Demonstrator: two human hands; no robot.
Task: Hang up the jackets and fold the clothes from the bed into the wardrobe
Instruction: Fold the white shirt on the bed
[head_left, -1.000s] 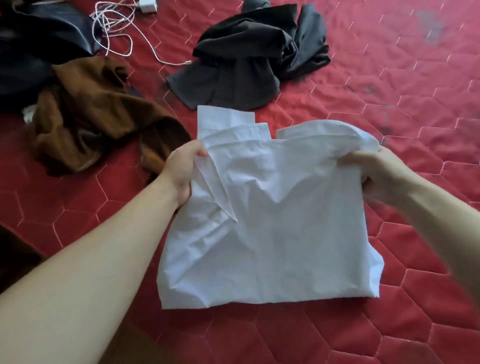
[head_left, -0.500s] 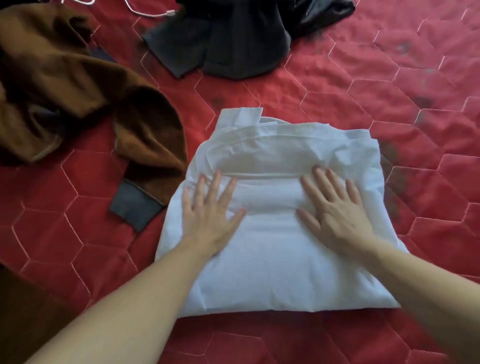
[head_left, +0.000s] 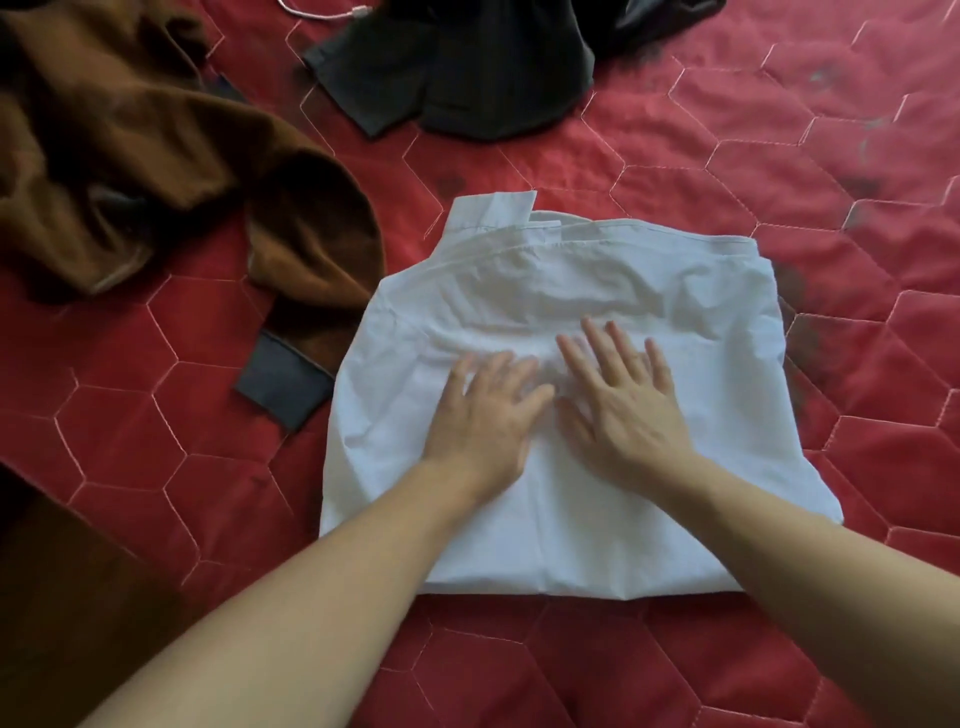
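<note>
Centre of red quilted bed: folded white shirt, lying flat. Left hand and right hand side by side, fingers straight, palms pressing on it. Far left: brown jacket. Far centre: dark garment.

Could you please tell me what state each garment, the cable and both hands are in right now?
white shirt: folded, flat on the bed
brown jacket: crumpled, unfolded
dark garment: heaped, unfolded
white cable: loose, unplugged end
left hand: flat, pressing shirt
right hand: flat, pressing shirt
</note>
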